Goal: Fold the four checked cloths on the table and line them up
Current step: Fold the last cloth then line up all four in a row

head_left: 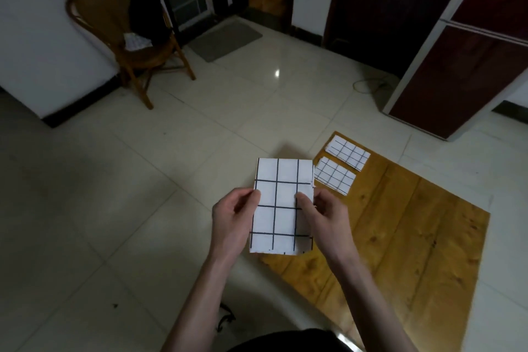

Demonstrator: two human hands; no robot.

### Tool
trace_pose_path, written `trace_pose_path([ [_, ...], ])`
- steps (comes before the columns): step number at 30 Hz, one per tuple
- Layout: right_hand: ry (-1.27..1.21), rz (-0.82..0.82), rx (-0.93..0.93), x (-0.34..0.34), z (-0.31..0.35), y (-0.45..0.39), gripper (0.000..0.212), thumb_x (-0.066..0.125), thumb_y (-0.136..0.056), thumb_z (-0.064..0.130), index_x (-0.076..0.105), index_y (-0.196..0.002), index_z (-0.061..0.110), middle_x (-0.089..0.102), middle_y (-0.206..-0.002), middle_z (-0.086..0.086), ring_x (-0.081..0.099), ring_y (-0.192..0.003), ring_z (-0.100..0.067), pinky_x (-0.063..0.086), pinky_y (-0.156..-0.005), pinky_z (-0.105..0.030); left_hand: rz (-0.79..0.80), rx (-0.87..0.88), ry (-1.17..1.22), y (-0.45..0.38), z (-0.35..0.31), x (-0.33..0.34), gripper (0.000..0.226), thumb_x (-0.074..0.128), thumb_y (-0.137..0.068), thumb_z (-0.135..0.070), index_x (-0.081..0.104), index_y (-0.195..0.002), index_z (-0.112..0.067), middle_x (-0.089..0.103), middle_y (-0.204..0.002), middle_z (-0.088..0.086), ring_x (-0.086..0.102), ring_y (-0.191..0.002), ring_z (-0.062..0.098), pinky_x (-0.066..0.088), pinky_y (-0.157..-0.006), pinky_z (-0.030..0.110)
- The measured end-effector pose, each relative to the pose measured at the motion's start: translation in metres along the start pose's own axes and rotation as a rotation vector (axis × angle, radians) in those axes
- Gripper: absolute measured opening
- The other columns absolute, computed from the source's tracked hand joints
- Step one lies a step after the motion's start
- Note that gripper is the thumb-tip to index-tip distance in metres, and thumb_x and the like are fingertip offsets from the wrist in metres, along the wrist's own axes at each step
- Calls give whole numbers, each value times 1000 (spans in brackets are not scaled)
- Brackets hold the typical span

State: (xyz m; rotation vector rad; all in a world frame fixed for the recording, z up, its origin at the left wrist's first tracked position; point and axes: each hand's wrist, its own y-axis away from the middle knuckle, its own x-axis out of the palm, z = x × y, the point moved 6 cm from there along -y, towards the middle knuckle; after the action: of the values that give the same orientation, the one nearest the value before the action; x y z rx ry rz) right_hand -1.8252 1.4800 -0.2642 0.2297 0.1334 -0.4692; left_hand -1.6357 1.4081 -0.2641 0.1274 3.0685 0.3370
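While both bare forearms reach forward from the near edge, the left hand pinches the left edge of a folded checked cloth, thumb on its face, fingers behind. The right hand pinches the right edge the same way, thumb lying on the white surface. Held between them, the cloth stands as a tall rectangle, lifted above the near left corner of a low wooden table. Farther along the table's left edge lies a second folded cloth, flat on the wood, and just beyond it, close but apart, a third folded cloth at the far corner. Across pale floor tiles, far left, stands a wicker chair by the wall, a grey mat to its right.
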Motion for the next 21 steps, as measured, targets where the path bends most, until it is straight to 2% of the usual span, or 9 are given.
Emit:
trace_pose_path([
  [4, 63, 17, -30, 63, 22, -11, 19, 62, -102, 38, 69, -114, 25, 74, -110, 14, 70, -101, -3, 59, -83, -26, 7, 51, -3, -31, -13, -59, 10, 71, -97, -11, 75, -88, -13, 78, -84, 3, 70, -78, 11, 55, -67, 22],
  [7, 90, 1, -52, 99, 36, -14, 15, 64, -102, 37, 70, -109, 25, 75, -103, 12, 70, -96, -5, 60, -77, -26, 4, 46, -2, -55, -17, -98, 10, 72, -97, -13, 75, -87, -16, 76, -84, 6, 67, -76, 12, 53, -67, 26],
  [10, 86, -5, -73, 128, 48, -20, 15, 64, -102, 34, 70, -108, 22, 75, -102, 9, 70, -94, -4, 60, -76, -23, 19, 40, -14, -76, -22, -126, 8, 72, -97, -15, 74, -90, -14, 76, -85, 4, 67, -75, 10, 51, -66, 24],
  [16, 78, -21, -91, 167, 61, -43, 15, 63, -103, 33, 71, -109, 23, 75, -100, 9, 71, -93, -6, 61, -77, -25, 94, 16, -46, -118, -30, -152, 9, 70, -98, -18, 74, -90, -19, 70, -78, 6, 58, -68, 10, 48, -60, 26],
  [18, 74, -42, -96, 175, 63, -52, 14, 63, -103, 32, 71, -109, 23, 75, -98, 11, 71, -92, -6, 60, -76, -23, 113, 19, -59, -131, -34, -156, 10, 69, -98, -15, 74, -90, -20, 72, -80, 2, 59, -68, 10, 48, -61, 26],
  [21, 87, -79, -105, 187, 65, -71, 12, 63, -103, 32, 71, -109, 24, 74, -96, 15, 70, -91, -3, 57, -75, -18, 136, 37, -83, -156, -40, -157, 11, 69, -97, -15, 74, -91, -22, 74, -86, 10, 60, -71, 12, 48, -62, 30],
])
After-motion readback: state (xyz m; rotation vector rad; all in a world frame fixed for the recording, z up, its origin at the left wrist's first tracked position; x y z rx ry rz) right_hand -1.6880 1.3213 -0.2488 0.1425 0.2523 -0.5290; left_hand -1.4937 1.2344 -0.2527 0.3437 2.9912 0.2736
